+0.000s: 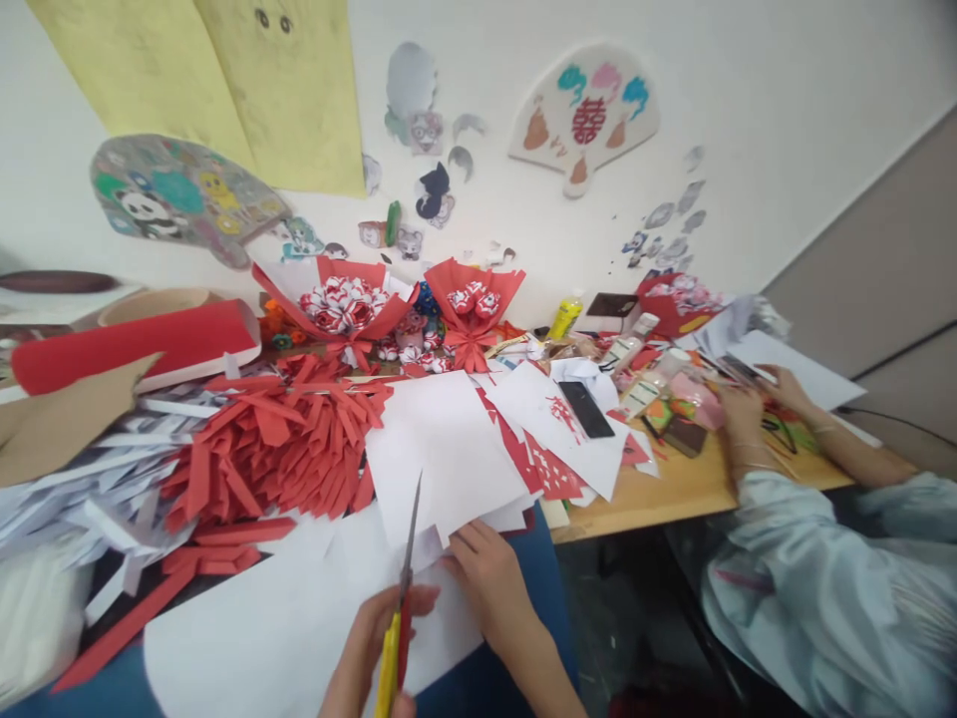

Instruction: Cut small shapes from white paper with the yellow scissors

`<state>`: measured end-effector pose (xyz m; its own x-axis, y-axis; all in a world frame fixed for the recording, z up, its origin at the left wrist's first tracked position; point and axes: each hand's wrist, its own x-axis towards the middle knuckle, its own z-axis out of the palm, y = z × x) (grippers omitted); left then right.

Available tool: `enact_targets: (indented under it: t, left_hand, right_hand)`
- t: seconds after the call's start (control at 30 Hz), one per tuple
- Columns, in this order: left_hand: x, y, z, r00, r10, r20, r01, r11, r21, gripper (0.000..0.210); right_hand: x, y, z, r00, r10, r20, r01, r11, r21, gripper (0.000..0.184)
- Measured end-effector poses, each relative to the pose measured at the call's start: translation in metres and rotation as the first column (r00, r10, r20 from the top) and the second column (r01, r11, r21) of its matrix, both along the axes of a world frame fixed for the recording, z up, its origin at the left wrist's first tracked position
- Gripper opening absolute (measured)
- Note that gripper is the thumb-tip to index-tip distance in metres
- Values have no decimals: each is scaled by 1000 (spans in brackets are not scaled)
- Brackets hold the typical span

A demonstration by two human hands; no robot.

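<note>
Near the desk's (673,499) front edge, the scissors (408,570) have smooth grey metal blades and a yellow handle that looks like plastic. The white sheet (441,439) beyond them is matt, smooth paper. Toward the left end, the red strips (276,439) are matt folded paper with crisp creases, and the brown piece (67,419) looks like dull cardboard. Right of the white sheet, the phone (587,409) has a smooth, dark face. At the right end, the co-worker's sleeve (785,529) is soft, wrinkled cloth.
</note>
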<state>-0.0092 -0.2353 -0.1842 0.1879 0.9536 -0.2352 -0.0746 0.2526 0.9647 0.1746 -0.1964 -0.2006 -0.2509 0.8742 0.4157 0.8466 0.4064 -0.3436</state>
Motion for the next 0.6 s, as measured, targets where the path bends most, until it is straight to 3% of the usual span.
enact_targets:
  t: [0.03, 0.1, 0.13, 0.2, 0.27, 0.4, 0.47, 0.53, 0.6]
  left_hand:
    - [2, 0, 8, 1000, 5, 19, -5, 1000, 28, 54]
    - [9, 5, 23, 1000, -5, -2, 5, 999, 48, 41]
    - [13, 11, 30, 998, 55, -12, -54, 994, 95, 38]
    - [21, 26, 45, 991, 132, 16, -133, 977, 169, 38]
    - [27, 48, 63, 988, 130, 81, -145, 963, 226, 39]
    - [34, 103, 108, 942, 139, 306, -243, 911, 333, 32]
    - [36, 131, 129, 923, 118, 367, -290, 839, 460, 30]
    - [38, 157, 143, 907, 92, 411, -313, 800, 511, 33]
    - [39, 181, 147, 922, 33, 385, -251, 808, 533, 36]
  right_hand:
    - [1, 0, 2, 1000, 9, 8, -9, 999, 35, 8]
    - [3, -2, 7, 999, 35, -11, -34, 995, 90, 13]
    - [3, -3, 11, 998, 49, -47, -44, 994, 104, 14]
    - [5, -5, 19, 982, 72, -175, -55, 994, 98, 14]
    - [8, -7, 30, 937, 76, -340, -68, 997, 36, 14]
    - [20, -3, 54, 786, -49, -617, -67, 984, -165, 16]
    - [29, 12, 68, 688, -126, -715, -32, 979, -203, 20]
    - [36, 41, 79, 591, -177, -787, 51, 982, -183, 21]
    - [37, 83, 87, 491, -201, -848, 110, 980, -168, 22]
